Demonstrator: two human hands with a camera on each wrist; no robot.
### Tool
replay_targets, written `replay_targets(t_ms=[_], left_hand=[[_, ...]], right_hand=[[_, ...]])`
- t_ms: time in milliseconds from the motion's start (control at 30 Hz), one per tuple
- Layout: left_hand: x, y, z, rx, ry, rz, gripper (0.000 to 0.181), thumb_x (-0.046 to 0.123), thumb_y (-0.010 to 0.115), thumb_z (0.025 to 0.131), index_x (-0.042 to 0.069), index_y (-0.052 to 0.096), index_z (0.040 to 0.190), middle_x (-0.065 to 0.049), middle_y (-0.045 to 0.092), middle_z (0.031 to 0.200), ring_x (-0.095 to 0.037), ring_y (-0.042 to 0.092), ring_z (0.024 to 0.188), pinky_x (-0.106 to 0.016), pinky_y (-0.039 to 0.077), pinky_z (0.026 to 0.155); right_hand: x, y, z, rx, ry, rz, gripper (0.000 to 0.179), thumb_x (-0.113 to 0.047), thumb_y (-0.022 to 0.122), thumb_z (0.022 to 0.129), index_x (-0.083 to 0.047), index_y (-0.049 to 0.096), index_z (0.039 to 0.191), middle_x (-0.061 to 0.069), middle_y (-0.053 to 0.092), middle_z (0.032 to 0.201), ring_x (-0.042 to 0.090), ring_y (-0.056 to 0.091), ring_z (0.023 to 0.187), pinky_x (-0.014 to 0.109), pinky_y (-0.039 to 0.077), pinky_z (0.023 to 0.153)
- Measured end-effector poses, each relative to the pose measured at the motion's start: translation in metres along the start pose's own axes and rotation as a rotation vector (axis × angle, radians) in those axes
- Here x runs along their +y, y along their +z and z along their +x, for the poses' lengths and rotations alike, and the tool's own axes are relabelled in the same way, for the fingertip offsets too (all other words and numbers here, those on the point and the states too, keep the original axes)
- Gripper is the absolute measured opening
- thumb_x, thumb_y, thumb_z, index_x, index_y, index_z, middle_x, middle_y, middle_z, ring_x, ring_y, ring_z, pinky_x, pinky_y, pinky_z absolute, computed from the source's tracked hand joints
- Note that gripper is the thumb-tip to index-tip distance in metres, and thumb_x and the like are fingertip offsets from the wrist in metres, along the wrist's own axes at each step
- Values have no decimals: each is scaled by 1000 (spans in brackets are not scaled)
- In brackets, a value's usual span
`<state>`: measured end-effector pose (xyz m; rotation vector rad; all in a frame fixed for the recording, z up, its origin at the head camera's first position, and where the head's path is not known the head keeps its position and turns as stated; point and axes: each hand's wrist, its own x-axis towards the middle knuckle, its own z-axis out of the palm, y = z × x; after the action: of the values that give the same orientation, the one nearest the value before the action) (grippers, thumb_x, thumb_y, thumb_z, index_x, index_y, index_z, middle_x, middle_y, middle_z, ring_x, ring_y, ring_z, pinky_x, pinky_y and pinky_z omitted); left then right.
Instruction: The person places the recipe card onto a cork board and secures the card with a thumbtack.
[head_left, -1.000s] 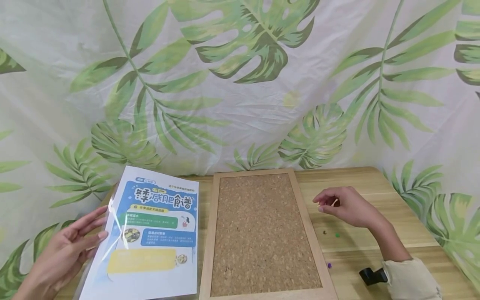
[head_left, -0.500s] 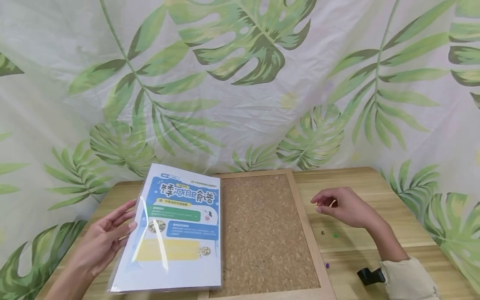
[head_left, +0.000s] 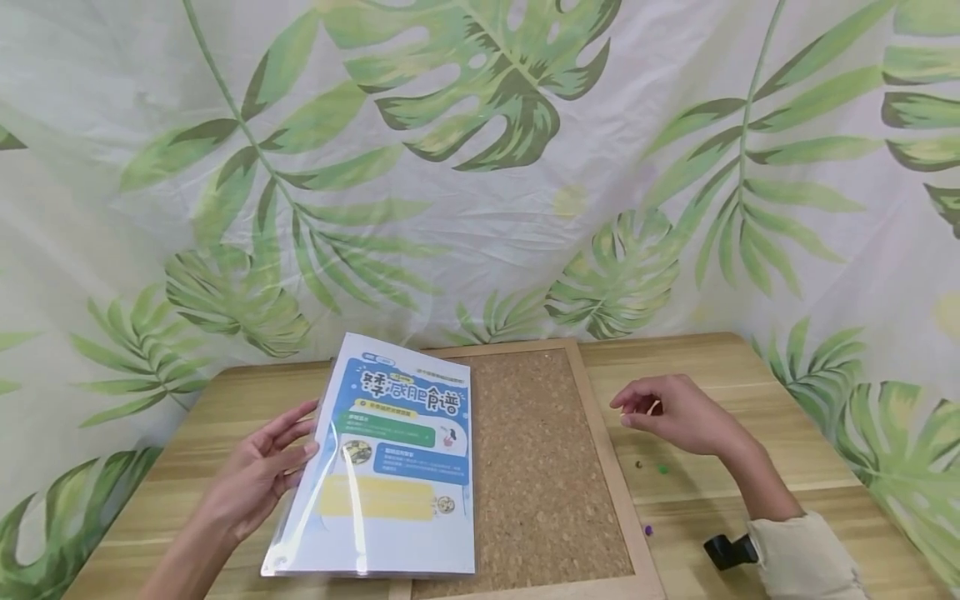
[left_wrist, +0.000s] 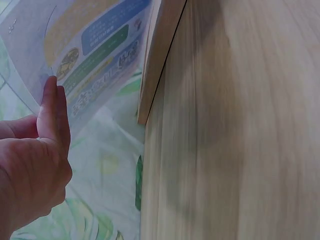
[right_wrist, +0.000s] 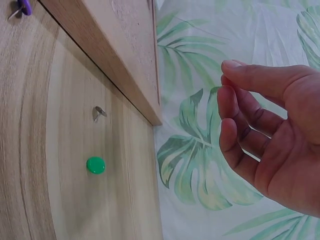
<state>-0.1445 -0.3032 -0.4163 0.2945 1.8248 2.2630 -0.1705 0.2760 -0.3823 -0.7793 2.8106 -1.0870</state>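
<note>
My left hand (head_left: 258, 475) pinches the left edge of a laminated poster (head_left: 397, 533) with blue, green and yellow panels. The tilted poster is held in front of the left part of a wood-framed cork board (head_left: 551, 467), hiding that part. In the left wrist view, fingers (left_wrist: 48, 102) lie along the sheet's glossy back. To the right of the board, my right hand (head_left: 675, 412) is raised with thumb and fingertips together. They pinch a tiny pale yellow thing, apparently a thumbtack, almost wholly hidden; the right wrist view does not show it.
Several loose thumbtacks lie right of the board on the wooden table (head_left: 720, 367): a green thumbtack (right_wrist: 95, 165), a metallic thumbtack (right_wrist: 101, 111) and a purple thumbtack (right_wrist: 25, 7). A leaf-print cloth (head_left: 480, 217) hangs behind the table.
My left hand has carried the poster rightward, from beside the cork board to over its left part. The right hand keeps its pinch and stays nearly in place; the view shifts slightly.
</note>
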Motion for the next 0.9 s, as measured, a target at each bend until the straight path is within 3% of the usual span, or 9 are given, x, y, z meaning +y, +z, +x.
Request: replay_targets(t_ms=[433,667,900], left_hand=[[-4,23,12,21,-69,52,64,-5,59,106,15,41,163,6,65,130,-13,76,108,-31,65,88],[-3,34,15,18,-90,61,75,-5,62,104,4,24,169,4,65,130,-15,76,109,-30,64,90],[-3,48,17,49,-143,80,77,-2,64,104,4,23,168,3,62,131,-14,75,111,-30,64,92]], right_hand=[[-9,8,12,-8,-32,2,14,-9,76,100,-11,80,113,-8,75,92,2,66,84,27,58,74],[-14,12,19,-16,-45,9,14,-8,75,99,-10,80,113,-6,76,92,2,67,83,26,58,74],[-21,18,27,-13,-45,19,15,-10,77,99,-12,80,113,-8,76,92,2,67,84,26,58,75]])
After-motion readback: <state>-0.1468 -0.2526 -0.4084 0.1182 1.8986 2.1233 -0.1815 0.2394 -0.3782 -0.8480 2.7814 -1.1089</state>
